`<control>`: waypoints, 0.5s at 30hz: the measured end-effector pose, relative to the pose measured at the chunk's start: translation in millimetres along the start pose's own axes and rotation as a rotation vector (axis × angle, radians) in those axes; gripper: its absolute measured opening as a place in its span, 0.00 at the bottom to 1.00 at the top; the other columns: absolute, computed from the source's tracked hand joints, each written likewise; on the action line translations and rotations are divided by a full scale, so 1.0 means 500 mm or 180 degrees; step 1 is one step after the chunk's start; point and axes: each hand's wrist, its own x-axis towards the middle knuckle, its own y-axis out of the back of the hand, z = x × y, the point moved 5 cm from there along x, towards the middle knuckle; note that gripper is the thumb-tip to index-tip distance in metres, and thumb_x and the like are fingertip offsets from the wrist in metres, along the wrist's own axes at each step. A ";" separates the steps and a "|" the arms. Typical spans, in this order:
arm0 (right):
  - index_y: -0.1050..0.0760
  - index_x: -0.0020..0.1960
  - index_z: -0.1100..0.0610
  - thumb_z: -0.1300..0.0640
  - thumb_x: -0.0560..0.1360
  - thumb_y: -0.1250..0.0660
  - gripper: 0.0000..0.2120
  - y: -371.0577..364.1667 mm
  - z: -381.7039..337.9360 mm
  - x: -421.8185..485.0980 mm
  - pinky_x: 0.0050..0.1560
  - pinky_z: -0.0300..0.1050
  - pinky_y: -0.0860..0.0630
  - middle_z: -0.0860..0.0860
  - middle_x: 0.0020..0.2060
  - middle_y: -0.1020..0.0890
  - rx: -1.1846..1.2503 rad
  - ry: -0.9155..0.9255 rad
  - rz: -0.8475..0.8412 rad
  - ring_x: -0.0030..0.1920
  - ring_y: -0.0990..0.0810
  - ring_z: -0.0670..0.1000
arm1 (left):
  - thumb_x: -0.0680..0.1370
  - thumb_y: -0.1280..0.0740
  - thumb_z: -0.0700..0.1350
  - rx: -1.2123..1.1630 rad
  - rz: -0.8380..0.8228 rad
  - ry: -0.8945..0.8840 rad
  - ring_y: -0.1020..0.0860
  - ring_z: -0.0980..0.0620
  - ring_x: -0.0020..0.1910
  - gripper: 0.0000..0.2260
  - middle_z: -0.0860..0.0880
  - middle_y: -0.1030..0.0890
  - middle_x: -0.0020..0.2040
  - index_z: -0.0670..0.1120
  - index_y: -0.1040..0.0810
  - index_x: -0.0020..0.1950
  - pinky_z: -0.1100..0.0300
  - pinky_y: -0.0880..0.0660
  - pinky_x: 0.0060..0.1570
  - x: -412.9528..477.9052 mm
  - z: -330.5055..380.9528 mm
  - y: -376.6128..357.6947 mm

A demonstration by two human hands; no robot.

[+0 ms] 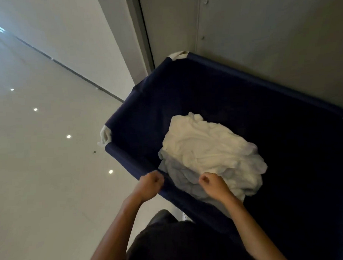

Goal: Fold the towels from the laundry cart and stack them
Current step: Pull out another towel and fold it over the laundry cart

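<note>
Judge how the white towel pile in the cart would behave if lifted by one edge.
Likely floppy: the towel pile lies crumpled in soft folds, so a lifted edge should drape and trail. Probably light for its bulk, being loose cloth. It may come up as separate pieces, since layers overlap loosely inside the laundry cart.

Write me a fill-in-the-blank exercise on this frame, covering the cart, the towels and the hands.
1. The cart has walls of dark ___ fabric.
2. The towels heaped inside it are ___ in colour.
3. The left hand is by the cart's near rim; the right hand is over the ___.
4. The fingers of both hands are ___, not straight.

Missing words: blue; white; towels; curled.
</note>
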 end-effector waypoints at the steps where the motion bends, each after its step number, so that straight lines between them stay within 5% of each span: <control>1: 0.22 0.43 0.58 0.59 0.78 0.38 0.08 0.004 0.016 0.013 0.41 0.40 0.31 0.52 0.39 0.20 0.0042 -0.0131 -0.0025 0.43 0.23 0.50 | 0.79 0.42 0.41 0.0087 -0.0129 -0.0100 0.22 0.44 0.49 0.08 0.46 0.20 0.48 0.43 0.23 0.48 0.51 0.26 0.53 0.036 0.026 0.007; 7: 0.27 0.39 0.60 0.59 0.79 0.40 0.11 0.021 0.109 0.122 0.31 0.37 0.35 0.51 0.34 0.25 0.0425 -0.0875 0.0085 0.37 0.27 0.48 | 0.81 0.43 0.39 0.0242 -0.0970 -0.0353 0.27 0.54 0.42 0.09 0.48 0.25 0.45 0.40 0.24 0.54 0.74 0.33 0.34 0.257 0.112 -0.030; 12: 0.32 0.33 0.55 0.58 0.80 0.42 0.16 0.013 0.218 0.302 0.31 0.37 0.36 0.49 0.34 0.25 0.0498 -0.1398 0.0166 0.38 0.27 0.47 | 0.81 0.43 0.42 0.0335 -0.1590 0.0066 0.29 0.50 0.39 0.09 0.44 0.27 0.42 0.45 0.31 0.41 0.63 0.30 0.38 0.489 0.054 -0.148; 15: 0.35 0.31 0.50 0.58 0.80 0.43 0.18 -0.003 0.289 0.422 0.36 0.40 0.34 0.45 0.32 0.28 0.0651 -0.1606 0.0153 0.37 0.28 0.47 | 0.83 0.45 0.42 0.0448 -0.1659 0.0170 0.31 0.59 0.35 0.14 0.51 0.28 0.37 0.49 0.33 0.37 0.75 0.33 0.32 0.606 0.016 -0.207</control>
